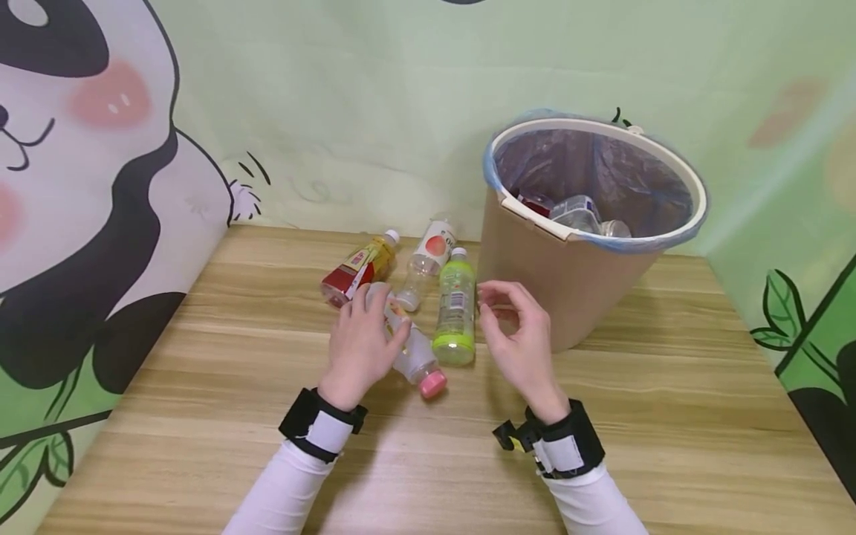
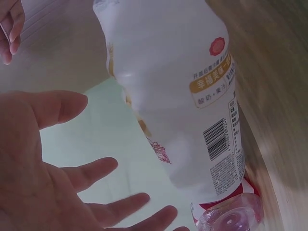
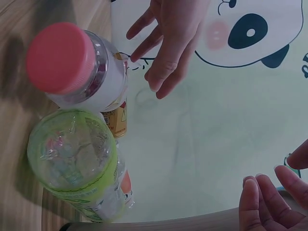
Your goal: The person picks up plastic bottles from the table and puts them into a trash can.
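White bottle (image 1: pixel 414 354), left fingers (image 2: pixel 96 174) spread near it, right fingers (image 3: pixel 275 203) loosely bent (both empty)

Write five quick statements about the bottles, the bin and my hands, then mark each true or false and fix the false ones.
1. The right hand is nearer the bin than the left hand is. True.
2. The white bottle has a pink cap. True.
3. The left hand is gripping the white bottle. False: its fingers are spread, not curled round it.
4. The green bottle lies between the white bottle and the bin. True.
5. The bin is empty. False: a clear bottle is among the things inside.
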Tool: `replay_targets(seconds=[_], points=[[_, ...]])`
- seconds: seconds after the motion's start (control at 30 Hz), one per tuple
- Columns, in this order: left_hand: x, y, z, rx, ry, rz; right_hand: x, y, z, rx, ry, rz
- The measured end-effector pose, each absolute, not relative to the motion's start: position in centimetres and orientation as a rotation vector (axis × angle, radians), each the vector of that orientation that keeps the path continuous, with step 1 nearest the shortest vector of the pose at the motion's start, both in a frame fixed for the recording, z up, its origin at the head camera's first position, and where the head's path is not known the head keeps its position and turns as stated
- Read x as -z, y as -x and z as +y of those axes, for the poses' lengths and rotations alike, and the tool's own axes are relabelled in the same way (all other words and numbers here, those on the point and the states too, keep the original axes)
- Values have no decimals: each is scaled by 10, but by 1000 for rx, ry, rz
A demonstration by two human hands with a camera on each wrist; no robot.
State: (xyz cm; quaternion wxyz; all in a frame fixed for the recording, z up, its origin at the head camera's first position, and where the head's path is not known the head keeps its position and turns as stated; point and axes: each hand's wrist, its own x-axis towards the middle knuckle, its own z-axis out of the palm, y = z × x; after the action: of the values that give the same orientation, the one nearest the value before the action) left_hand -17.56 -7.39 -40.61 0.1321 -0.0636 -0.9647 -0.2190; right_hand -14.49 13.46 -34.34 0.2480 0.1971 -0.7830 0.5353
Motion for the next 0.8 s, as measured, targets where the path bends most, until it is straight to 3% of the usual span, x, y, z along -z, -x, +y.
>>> replay_targets(seconds=[0.8], points=[[416, 176, -63, 645, 58, -2971, 348, 145, 135, -1480, -541, -2185]])
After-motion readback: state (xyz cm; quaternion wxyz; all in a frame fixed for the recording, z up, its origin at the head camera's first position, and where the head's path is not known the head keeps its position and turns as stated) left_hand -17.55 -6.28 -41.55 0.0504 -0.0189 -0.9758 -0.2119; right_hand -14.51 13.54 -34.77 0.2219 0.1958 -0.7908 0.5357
